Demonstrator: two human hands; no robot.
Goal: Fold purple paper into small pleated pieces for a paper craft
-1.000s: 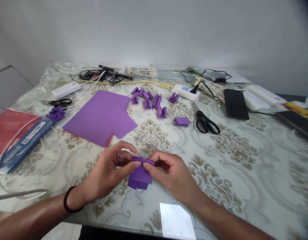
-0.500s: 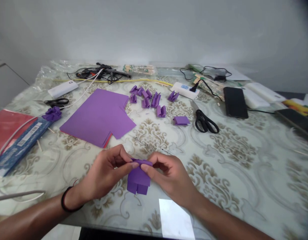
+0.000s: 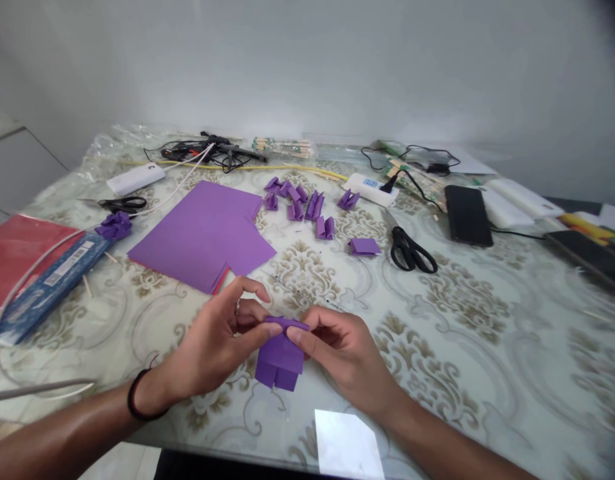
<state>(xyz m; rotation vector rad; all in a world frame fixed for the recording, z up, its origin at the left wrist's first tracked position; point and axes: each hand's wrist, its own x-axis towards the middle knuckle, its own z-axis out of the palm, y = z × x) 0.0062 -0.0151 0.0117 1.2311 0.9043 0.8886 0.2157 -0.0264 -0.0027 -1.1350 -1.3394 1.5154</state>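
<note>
Item, folded purple paper [image 3: 282, 357]: hanging between my two hands, its thick top fold lying under my thumbs, its split lower flaps dangling free. If my thumbs are pressing unequally, the fold could be setting crooked; the flaps, unpinched, could be splaying.

Item, left hand [image 3: 214, 343]: pinching the fold's left end between thumb and fingers, forefinger lifting clear of the paper. That lighter hold could be letting this end slip.

Item, right hand [image 3: 340, 350]: clamping the right end, thumb in front, fingers curling behind. Pulling outward against the left could be tearing the crease.

Item, flat purple sheets [image 3: 197, 233]: lying just beyond my left hand, where a knuckle brushing forward could be shifting them.

Item, grey cable [image 3: 42, 389]: ending its loop near my left wrist; a backward swing could be snagging it.

Item, black-handled scissors [image 3: 410, 252]: resting beyond my right hand, blades partly open or closed, I cannot tell; careless reaching could be nicking a finger.
</note>
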